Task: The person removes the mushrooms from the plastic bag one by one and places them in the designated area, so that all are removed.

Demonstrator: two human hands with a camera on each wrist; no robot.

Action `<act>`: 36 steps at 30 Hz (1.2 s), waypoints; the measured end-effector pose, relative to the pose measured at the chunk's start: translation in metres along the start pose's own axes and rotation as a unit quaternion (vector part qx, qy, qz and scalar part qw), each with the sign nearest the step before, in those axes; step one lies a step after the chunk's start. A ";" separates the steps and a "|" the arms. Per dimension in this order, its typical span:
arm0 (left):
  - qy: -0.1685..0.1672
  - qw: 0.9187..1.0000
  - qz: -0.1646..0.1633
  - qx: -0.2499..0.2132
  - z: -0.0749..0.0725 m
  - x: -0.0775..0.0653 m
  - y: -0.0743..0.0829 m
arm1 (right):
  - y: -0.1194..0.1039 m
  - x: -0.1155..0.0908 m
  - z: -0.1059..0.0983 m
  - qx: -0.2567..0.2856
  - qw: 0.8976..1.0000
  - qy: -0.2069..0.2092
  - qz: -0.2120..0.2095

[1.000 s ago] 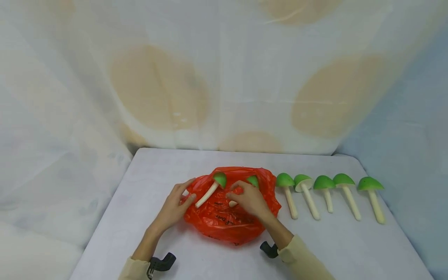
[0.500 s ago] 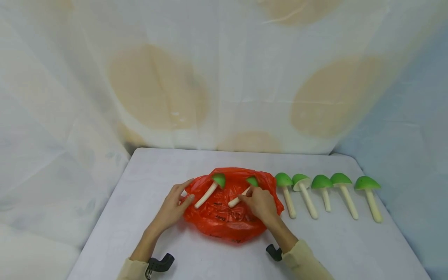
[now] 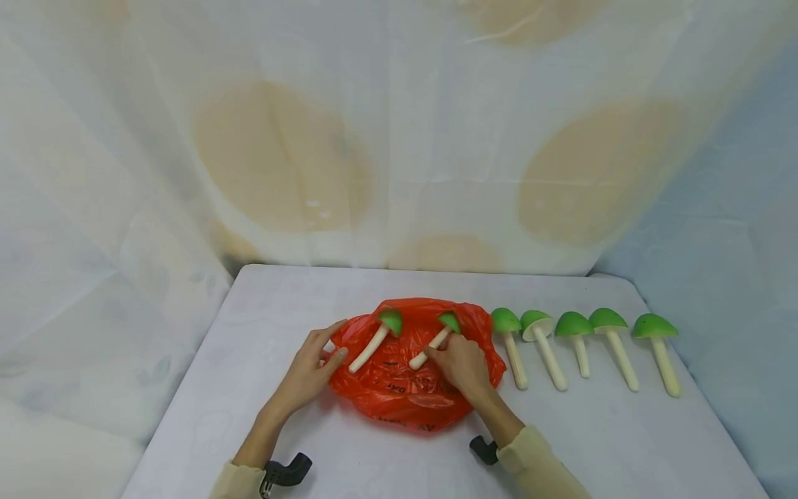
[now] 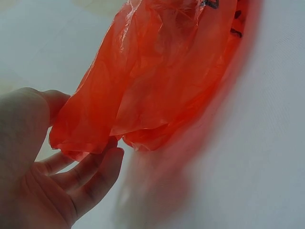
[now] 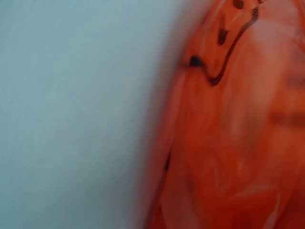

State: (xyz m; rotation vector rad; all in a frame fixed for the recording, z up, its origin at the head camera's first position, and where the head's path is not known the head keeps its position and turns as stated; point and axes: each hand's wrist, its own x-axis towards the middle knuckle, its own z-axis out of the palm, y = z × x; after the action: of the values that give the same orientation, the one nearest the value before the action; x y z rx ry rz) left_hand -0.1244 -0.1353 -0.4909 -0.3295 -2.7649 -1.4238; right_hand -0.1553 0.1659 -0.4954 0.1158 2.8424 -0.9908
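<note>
A crumpled red plastic bag (image 3: 399,398) lies on the white table in the head view. My left hand (image 3: 309,364) holds its left edge; in the left wrist view the red film runs between the thumb and the curled fingers (image 4: 97,183). Over the right part of the bag, my right hand (image 3: 464,362) pinches the pale stem of a green-capped toy mushroom (image 3: 420,360), thumb and fingertips at the stem. Another green-capped mushroom (image 3: 370,348) lies on the bag to the left, its stem slanting toward me. The right wrist view shows only bag and table, with the hand out of sight.
Several more green-capped mushrooms (image 3: 618,353) stretch in a row on the table (image 3: 349,284), right of the bag. The nearest one (image 3: 515,357) lies close to the bag's right edge. A pale cloth backdrop (image 3: 399,138) hangs behind the table.
My right hand has shifted slightly right and down from above the right-hand mushroom, uncovering most of its stem. That mushroom's stem end has moved a little right. The left hand stays at the bag's edge.
</note>
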 end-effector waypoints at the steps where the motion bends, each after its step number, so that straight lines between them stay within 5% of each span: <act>1: -0.001 1.000 0.000 -0.001 0.001 0.000 0.000 | 0.000 0.001 0.000 0.007 1.000 -0.005 0.005; 9: -0.007 1.000 -0.003 -0.006 0.004 0.001 -0.001 | -0.001 0.006 0.000 0.100 0.992 -0.054 0.050; 14: -0.011 1.000 -0.005 -0.003 0.004 0.002 0.000 | 0.000 0.007 0.002 0.158 0.983 -0.085 0.031; 19: -0.012 1.000 -0.008 0.000 0.004 0.003 0.001 | 0.001 0.005 -0.001 0.223 0.966 -0.129 -0.005; 27: -0.008 1.000 -0.012 0.000 0.005 0.004 0.004 | -0.003 0.000 -0.010 0.281 0.934 -0.222 -0.006; 36: -0.008 1.000 -0.008 0.003 0.006 0.005 0.004 | -0.012 -0.008 -0.017 0.258 0.939 -0.226 -0.041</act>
State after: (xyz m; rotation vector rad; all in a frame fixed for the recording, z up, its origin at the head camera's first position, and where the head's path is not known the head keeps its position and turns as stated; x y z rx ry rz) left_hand -0.1282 -0.1274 -0.4908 -0.3212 -2.7907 -1.4213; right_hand -0.1502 0.1666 -0.4732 -0.1637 2.1402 -1.5299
